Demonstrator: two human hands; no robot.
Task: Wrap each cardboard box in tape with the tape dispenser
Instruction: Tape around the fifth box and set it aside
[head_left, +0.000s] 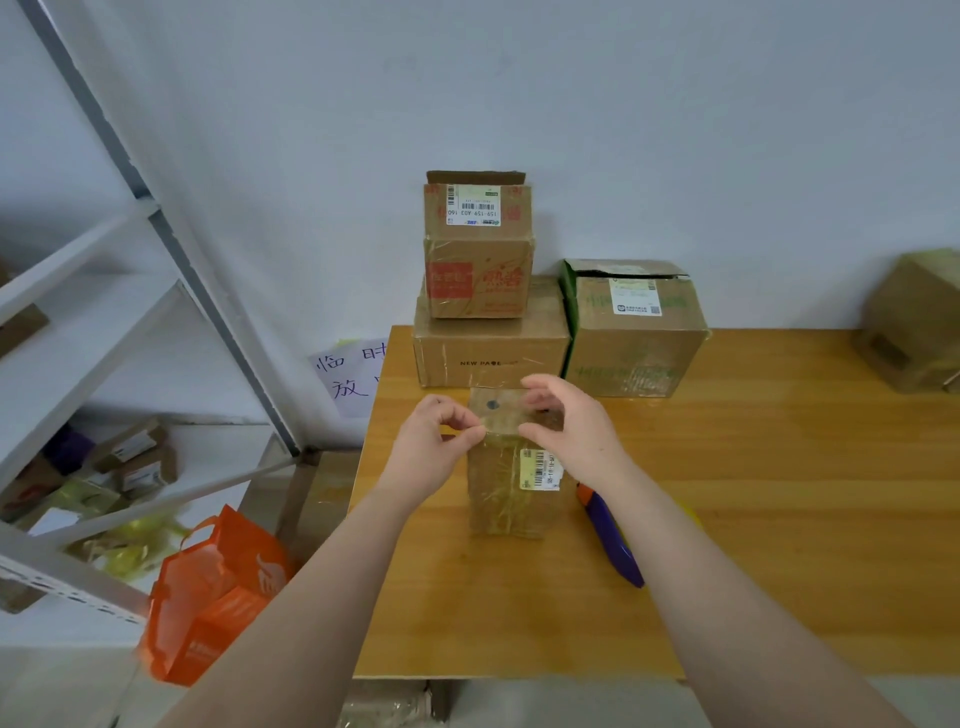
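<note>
A small upright cardboard box (506, 488), covered in clear tape and bearing a yellow-white label, stands on the wooden table (779, 493). My left hand (434, 447) pinches something at the box's top left edge, apparently tape. My right hand (574, 428) curls over the top right corner of the box, thumb and fingers bent around it. The purple tape dispenser (613, 540) lies on the table just right of the box, partly hidden by my right forearm.
Three stacked boxes (483, 291) and a green-printed box (631, 332) stand at the wall behind. Another box (914, 322) sits far right. A white metal shelf (104, 322) with small items and an orange bag (208, 592) are left of the table.
</note>
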